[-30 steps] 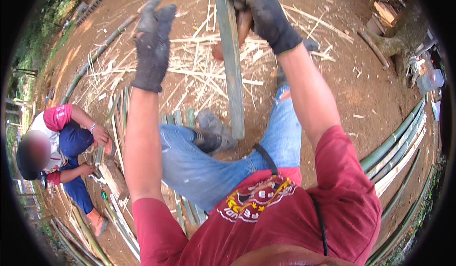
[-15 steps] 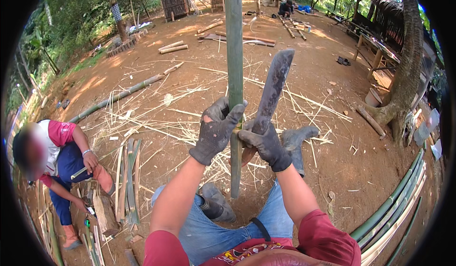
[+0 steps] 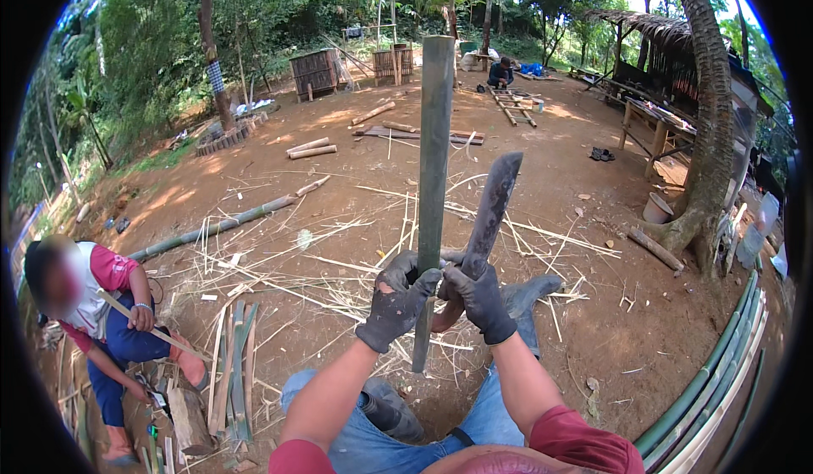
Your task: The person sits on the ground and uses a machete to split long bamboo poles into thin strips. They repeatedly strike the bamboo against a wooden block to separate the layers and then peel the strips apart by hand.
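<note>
A long green bamboo slat point(image 3: 436, 135) stands upright before me, its top end in view and its lower end hanging between my knees. My left hand point(image 3: 396, 300), in a dark grey glove with a worn patch, is closed round its lower part. My right hand point(image 3: 479, 300), gloved alike, grips a machete point(image 3: 494, 205) near the base of the blade. That dark blade points up and leans right, apart from the slat's upper part. The brown handle slants down behind the slat. The fingers of both hands come close together at the slat.
At left a crouching co-worker point(image 3: 110, 305) holds a pale strip beside a wood block point(image 3: 190, 423) and bamboo slats point(image 3: 240, 372). Shavings litter the dirt ground point(image 3: 339, 195). Bamboo poles point(image 3: 703, 372) lie right, near a tree trunk point(image 3: 707, 135). Another person point(image 3: 500, 73) crouches far off.
The view has tipped upward, so the slat's top end now shows. My hands, slat and machete sit lower in the picture. The co-worker's strip now shows at greater length.
</note>
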Available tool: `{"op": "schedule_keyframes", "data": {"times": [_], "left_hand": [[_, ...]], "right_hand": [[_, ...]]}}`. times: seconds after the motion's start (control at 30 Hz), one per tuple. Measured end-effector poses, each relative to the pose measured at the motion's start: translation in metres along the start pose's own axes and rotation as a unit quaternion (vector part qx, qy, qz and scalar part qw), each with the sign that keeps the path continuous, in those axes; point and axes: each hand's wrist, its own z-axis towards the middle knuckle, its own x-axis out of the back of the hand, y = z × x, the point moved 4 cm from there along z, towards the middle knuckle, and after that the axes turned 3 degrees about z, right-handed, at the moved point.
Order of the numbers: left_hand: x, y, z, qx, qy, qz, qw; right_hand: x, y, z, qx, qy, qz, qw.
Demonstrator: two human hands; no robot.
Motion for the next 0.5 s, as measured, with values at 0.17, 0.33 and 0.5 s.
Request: {"op": "schedule_keyframes", "data": {"times": [0.17, 0.33, 0.5], "left_hand": [[-0.005, 0.005, -0.001, -0.044, -0.008, 0.119, 0.992], [-0.007, 0.002, 0.000, -0.062, -0.014, 0.103, 0.993], [-0.010, 0.006, 0.002, -0.068, -0.014, 0.121, 0.990]], "right_hand": [[0.006, -0.066, 0.037, 0.119, -0.043, 0.084, 0.988], [0.000, -0.121, 0.055, 0.139, -0.131, 0.041, 0.981], [-0.002, -0.140, 0.052, 0.155, -0.107, 0.028, 0.982]]}}
